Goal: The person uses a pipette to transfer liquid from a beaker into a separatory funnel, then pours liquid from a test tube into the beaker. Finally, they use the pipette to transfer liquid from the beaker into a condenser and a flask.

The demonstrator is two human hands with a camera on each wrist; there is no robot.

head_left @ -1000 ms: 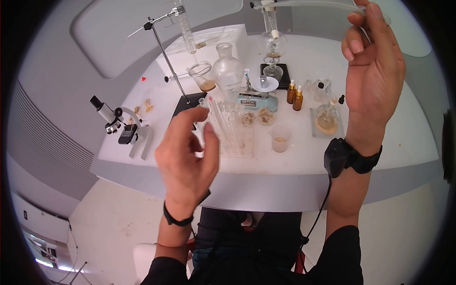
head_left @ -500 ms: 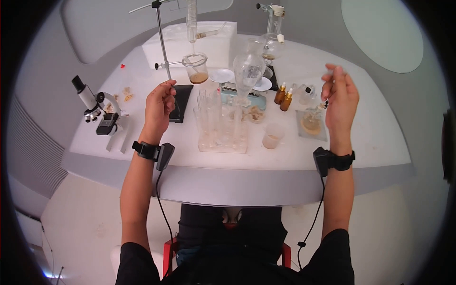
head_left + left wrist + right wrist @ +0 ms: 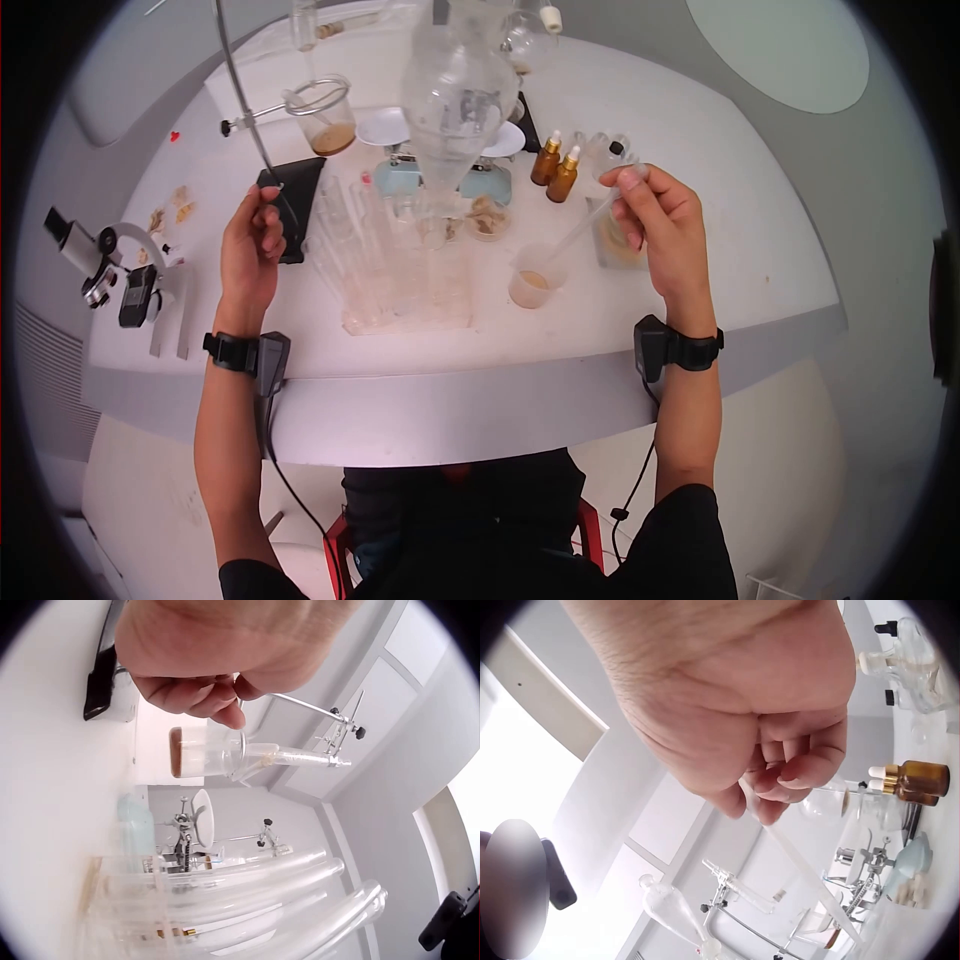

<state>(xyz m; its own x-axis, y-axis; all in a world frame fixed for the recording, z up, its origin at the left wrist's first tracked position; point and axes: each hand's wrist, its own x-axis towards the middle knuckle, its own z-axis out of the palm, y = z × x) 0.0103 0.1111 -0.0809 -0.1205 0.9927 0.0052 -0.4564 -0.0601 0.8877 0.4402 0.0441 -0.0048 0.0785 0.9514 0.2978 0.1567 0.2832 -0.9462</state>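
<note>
My right hand point(image 3: 665, 225) pinches a translucent plastic pipette point(image 3: 590, 228) between thumb and fingers. Its lower end slants down to the small plastic cup point(image 3: 533, 284), where a little pale brown liquid lies at the bottom. In the right wrist view, the pipette point(image 3: 802, 862) runs downward from the fingertips. My left hand point(image 3: 250, 245) hovers beside the black stand base point(image 3: 298, 215), fingers loosely curled and holding nothing. In the left wrist view, those curled fingers point(image 3: 199, 700) overlap a beaker with brown liquid point(image 3: 202, 752).
Between the hands stand a clear test-tube rack point(image 3: 410, 312) and a tall pear-shaped glass vessel point(image 3: 455, 110). Behind are a balance point(image 3: 398, 180) and a ringed beaker point(image 3: 332, 130). Amber dropper bottles point(image 3: 562, 180) stand right of centre; a microscope point(image 3: 128, 270) is at left.
My right hand has come down from high on the right, bringing the pipette to the cup. The left hand has moved left, away from the test tubes. The head view has shifted too.
</note>
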